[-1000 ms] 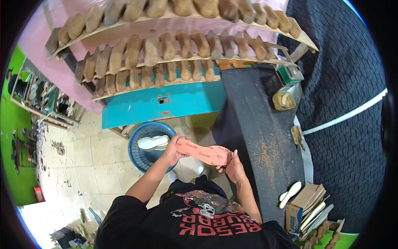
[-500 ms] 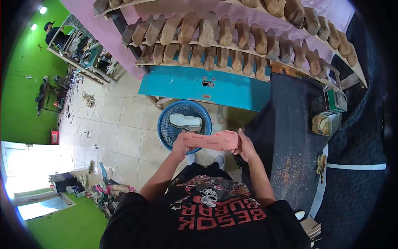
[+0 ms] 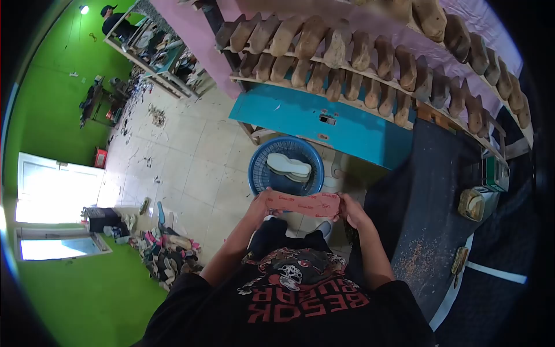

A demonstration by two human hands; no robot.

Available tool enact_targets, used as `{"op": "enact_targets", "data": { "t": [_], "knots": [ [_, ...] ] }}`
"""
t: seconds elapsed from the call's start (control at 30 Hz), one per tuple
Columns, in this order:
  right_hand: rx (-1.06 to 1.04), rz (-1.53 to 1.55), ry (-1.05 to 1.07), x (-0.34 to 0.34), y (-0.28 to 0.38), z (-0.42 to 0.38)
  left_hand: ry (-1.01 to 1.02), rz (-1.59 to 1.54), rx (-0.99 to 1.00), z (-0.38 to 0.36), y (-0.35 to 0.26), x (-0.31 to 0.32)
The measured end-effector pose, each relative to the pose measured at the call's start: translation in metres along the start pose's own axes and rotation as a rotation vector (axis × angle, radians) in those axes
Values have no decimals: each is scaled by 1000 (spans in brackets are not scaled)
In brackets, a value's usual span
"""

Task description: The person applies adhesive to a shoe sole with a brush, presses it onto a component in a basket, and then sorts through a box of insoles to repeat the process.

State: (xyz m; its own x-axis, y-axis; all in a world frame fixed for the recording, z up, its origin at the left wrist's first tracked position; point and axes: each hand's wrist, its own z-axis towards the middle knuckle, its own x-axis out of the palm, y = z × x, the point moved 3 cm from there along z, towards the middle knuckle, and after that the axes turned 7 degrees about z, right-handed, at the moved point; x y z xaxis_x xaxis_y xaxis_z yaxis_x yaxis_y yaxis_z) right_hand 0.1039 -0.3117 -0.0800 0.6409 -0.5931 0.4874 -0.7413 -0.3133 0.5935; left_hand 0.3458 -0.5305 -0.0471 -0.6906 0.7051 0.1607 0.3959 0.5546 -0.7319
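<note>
A pink shoe insole with red printed lettering is stretched lengthwise between my two hands, in front of my body. My left hand pinches its left end, thumb on top and fingers underneath. At the other end, my right hand grips the edge the same way. Just beyond the insole, a blue plastic basket stands on the floor. Inside it lies a small stack of white insoles.
Wooden shoe lasts line the shelves above a turquoise bench. To my right, a dark-covered worktable carries crumbs, a jar and a brush. Shoes are heaped at left; a person is at the far bench.
My view has turned, so the basket, shelves and bench appear farther right. The insole stays in both hands and now tilts slightly down at its right end.
</note>
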Motion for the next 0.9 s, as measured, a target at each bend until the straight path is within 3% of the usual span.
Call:
{"op": "enact_targets", "data": {
  "t": [0.2, 0.43, 0.53, 0.7, 0.8, 0.87, 0.9],
  "knots": [
    [-10, -33, -109, 46, 6, 13, 159, 19, -58, 51, -15, -43],
    [-9, -7, -304, 126, -17, 73, 266, 49, -121, 145, -23, -144],
    [-19, -277, -112, 161, -15, 91, 253, 53, -194, 163, -33, -173],
    [6, -365, -84, 156, -34, 114, 253, 74, -308, 194, -17, -181],
    [45, -417, 0, 140, -46, 136, 238, 257, -351, 217, 1, -178],
    [-15, -783, 10, 133, -47, 148, 184, 299, -364, 228, 20, -176],
    [-18, -774, 21, 126, -51, 163, 145, 327, -357, 236, 24, -171]
  ]
}}
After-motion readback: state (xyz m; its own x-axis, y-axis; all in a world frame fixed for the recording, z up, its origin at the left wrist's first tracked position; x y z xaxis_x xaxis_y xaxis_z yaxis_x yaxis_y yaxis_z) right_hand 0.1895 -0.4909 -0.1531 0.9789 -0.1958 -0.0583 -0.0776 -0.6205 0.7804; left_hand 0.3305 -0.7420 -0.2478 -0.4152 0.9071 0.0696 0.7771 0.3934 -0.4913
